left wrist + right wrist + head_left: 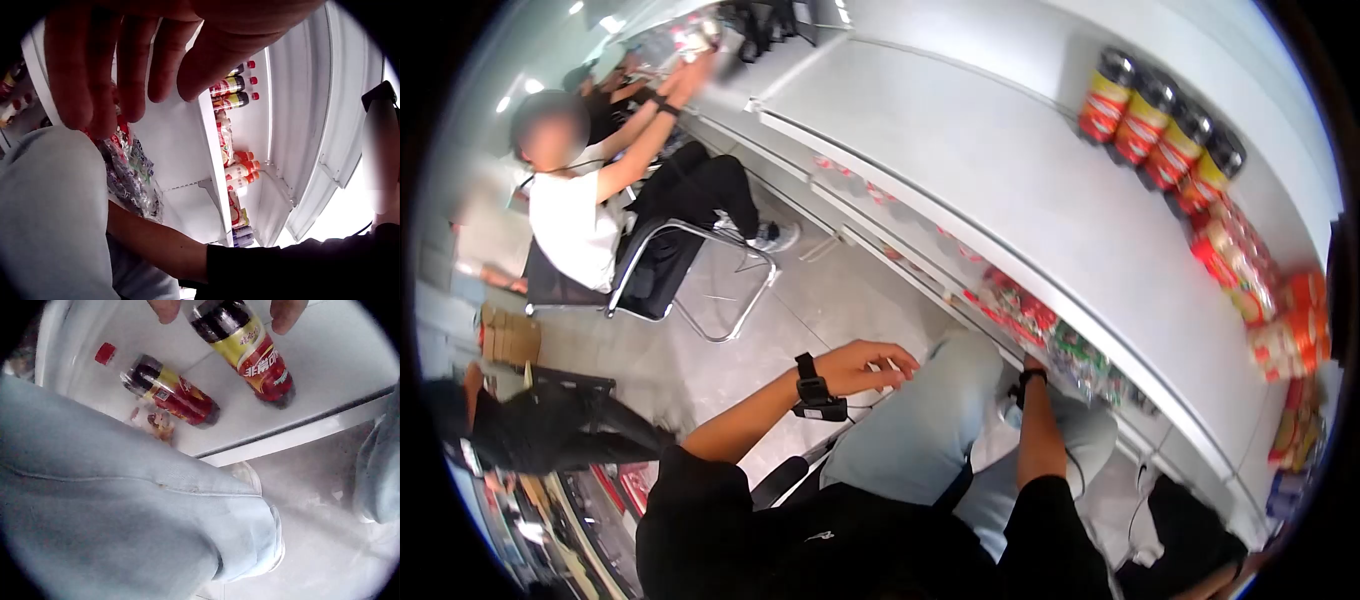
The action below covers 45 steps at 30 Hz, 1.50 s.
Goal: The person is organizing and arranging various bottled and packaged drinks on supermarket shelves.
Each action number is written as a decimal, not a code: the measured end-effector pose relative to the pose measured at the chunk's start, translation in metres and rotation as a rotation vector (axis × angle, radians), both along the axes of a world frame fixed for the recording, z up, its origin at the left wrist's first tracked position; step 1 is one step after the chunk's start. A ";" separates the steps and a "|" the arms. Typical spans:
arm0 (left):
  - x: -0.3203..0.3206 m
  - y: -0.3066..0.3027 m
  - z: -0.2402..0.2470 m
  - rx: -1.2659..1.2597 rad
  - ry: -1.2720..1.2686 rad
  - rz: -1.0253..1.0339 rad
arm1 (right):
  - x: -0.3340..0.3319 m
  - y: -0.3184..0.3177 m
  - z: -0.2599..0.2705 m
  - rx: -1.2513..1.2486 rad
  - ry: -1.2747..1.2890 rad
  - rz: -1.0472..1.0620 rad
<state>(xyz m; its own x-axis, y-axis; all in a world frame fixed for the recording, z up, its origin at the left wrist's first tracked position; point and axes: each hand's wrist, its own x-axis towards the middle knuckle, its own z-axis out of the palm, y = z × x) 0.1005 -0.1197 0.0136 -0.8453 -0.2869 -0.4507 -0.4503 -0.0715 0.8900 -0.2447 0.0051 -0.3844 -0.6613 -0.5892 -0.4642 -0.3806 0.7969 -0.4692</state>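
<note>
My left hand (865, 368) hangs over my left knee with its fingers loosely bent and nothing in them. In the left wrist view the fingers (131, 69) spread across the top. Low under the shelf edge, my right hand is mostly hidden in the head view. The right wrist view shows its fingertips (288, 315) on either side of a cola bottle (262, 365), with gaps beside the bottle. That bottle has a red and yellow label; its top runs out of frame. A second cola bottle (178, 394) with a red cap is beside it on the lower shelf (275, 428).
Four bottles in a row (1145, 120) stand on the upper shelf (960, 110), with packaged bottles (1235, 260) nearer its right end. Wrapped packs (1020, 310) fill a shelf below. A seated person (580, 210) works farther left. My knees (960, 380) are close to the shelving.
</note>
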 end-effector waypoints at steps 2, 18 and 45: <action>0.001 0.000 0.002 0.008 -0.036 0.033 | -0.001 -0.001 -0.003 0.093 0.016 0.072; 0.019 0.003 -0.028 -0.077 -0.024 0.059 | -0.014 -0.020 -0.003 0.262 0.201 0.538; -0.098 0.072 -0.049 -0.740 0.655 -0.373 | 0.094 0.124 0.448 -0.813 0.376 0.484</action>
<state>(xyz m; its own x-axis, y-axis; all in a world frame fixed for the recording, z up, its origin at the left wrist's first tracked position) 0.0025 -0.0478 -0.0358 -0.9515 0.0240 0.3068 0.2521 0.6324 0.7325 -0.1504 0.1293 0.0640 -0.2891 -0.8766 0.3847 -0.8121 0.0118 -0.5834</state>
